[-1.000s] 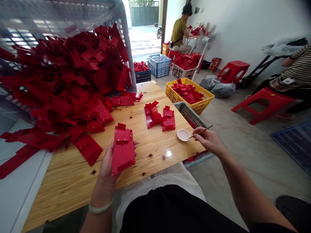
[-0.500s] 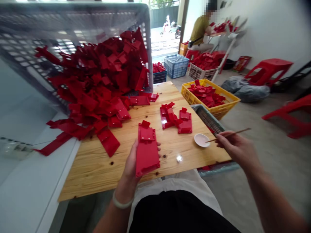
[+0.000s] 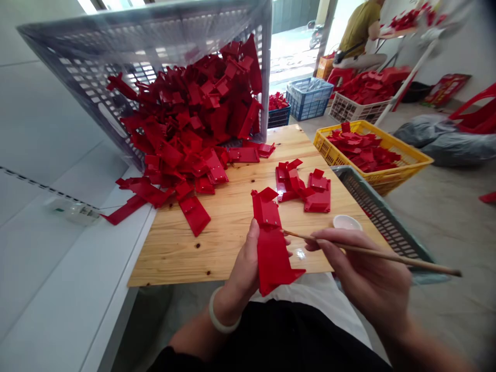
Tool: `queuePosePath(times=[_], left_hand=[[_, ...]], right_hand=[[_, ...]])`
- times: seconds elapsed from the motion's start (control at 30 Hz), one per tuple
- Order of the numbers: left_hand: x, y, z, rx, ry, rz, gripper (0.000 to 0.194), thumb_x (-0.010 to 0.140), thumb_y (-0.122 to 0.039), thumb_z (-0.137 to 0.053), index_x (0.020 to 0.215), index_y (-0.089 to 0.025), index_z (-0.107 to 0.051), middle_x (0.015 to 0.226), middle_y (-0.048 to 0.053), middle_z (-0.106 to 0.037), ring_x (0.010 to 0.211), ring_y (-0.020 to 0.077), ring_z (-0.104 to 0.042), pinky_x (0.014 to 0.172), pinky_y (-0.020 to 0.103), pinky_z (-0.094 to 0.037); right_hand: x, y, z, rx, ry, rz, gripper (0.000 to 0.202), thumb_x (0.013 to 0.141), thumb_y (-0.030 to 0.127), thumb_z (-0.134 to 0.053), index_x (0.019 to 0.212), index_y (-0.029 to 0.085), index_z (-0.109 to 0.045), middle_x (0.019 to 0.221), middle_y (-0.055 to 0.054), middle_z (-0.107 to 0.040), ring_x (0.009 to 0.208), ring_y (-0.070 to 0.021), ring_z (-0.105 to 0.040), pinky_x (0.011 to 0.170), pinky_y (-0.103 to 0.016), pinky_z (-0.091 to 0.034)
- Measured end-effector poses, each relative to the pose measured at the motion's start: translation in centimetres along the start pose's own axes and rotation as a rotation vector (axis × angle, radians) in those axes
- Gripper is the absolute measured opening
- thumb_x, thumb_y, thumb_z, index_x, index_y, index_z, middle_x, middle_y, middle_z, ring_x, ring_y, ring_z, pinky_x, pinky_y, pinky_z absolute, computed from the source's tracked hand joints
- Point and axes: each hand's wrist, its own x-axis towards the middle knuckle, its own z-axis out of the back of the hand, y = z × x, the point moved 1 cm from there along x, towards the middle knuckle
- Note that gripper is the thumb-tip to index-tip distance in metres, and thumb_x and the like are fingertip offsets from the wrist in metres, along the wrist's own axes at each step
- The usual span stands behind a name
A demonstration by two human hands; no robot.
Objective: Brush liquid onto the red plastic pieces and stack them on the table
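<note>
The right hand (image 3: 372, 279) has carried the brush (image 3: 391, 256) from the dish (image 3: 347, 222) near the table's (image 3: 228, 227) front right corner to the red part (image 3: 273, 258), which has tilted.

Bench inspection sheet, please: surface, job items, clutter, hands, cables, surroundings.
Surface: wooden table, dark knots.
Job items: red part; thin stick, tip at the part, contact unclear; white dish near the table's right edge.
Clutter: red pile spilling from tipped crate.
Hands: left hand grips the part; right hand holds the stick.
Cables: dashed dark strip at left, cannot tell if cable.
Surroundings: filled yellow crate; seated person.
</note>
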Motion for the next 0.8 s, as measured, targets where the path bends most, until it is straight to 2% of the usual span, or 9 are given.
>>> queuePosePath(times=[0.13,0.27,0.4,0.63,0.7,0.8], left_hand=[[0.0,0.2,-0.1,0.06,-0.027,-0.053,0.091,0.084,-0.091,-0.058,0.123,-0.01,-0.073,0.102,0.018,-0.081,0.085,0.0288,-0.078,0.076,0.035,-0.059],[0.3,0.4,-0.1,0.087,-0.022,-0.071,0.094,0.081,-0.092,-0.059,0.136,-0.015,-0.067,0.1,0.015,-0.081,0.083,0.0286,-0.078,0.073,0.035,-0.058],[0.4,0.5,0.0,0.1,-0.023,-0.073,0.087,0.085,-0.09,-0.057,0.129,-0.016,-0.069,0.103,0.015,-0.08,0.084,0.0281,-0.077,0.075,0.035,-0.059],[0.6,0.7,0.0,0.06,0.024,-0.122,0.072,0.093,-0.079,-0.059,0.129,-0.017,-0.068,0.098,0.011,-0.081,0.082,0.026,-0.077,0.077,0.034,-0.059],[0.6,0.6,-0.1,0.043,0.027,-0.127,0.067,0.095,-0.077,-0.059,0.121,-0.016,-0.071,0.096,0.012,-0.081,0.082,0.0261,-0.077,0.08,0.035,-0.06],[0.5,0.3,-0.3,0.003,0.013,-0.051,0.071,0.099,-0.076,-0.051,0.104,-0.011,-0.077,0.096,0.016,-0.082,0.083,0.0278,-0.078,0.08,0.035,-0.061]], right_hand=[[-0.1,-0.3,-0.9,-0.031,0.029,0.058,0.034,0.098,0.009,-0.073,0.126,0.028,-0.074,0.105,-0.001,-0.081,0.092,-0.0187,-0.08,0.089,-0.031,-0.064],[0.4,-0.2,-1.6,-0.049,0.066,0.095,0.031,0.099,0.01,-0.072,0.125,0.026,-0.072,0.105,-0.001,-0.081,0.091,-0.0179,-0.08,0.088,-0.03,-0.064],[0.9,0.0,-1.8,-0.117,0.093,0.13,0.023,0.101,0.013,-0.069,0.121,0.025,-0.071,0.1,-0.002,-0.082,0.087,-0.0183,-0.08,0.084,-0.03,-0.064],[1.4,0.6,-1.9,-0.215,0.122,0.2,0.019,0.102,0.013,-0.067,0.116,0.025,-0.07,0.098,-0.002,-0.082,0.083,-0.0179,-0.08,0.081,-0.028,-0.065],[1.2,0.5,-1.8,-0.211,0.129,0.2,0.02,0.101,0.012,-0.068,0.116,0.025,-0.071,0.099,-0.002,-0.082,0.085,-0.0183,-0.08,0.083,-0.028,-0.065],[0.6,-0.2,-1.4,-0.144,0.105,0.142,0.027,0.099,0.01,-0.071,0.122,0.026,-0.072,0.104,-0.002,-0.082,0.091,-0.0186,-0.08,0.087,-0.029,-0.064]])
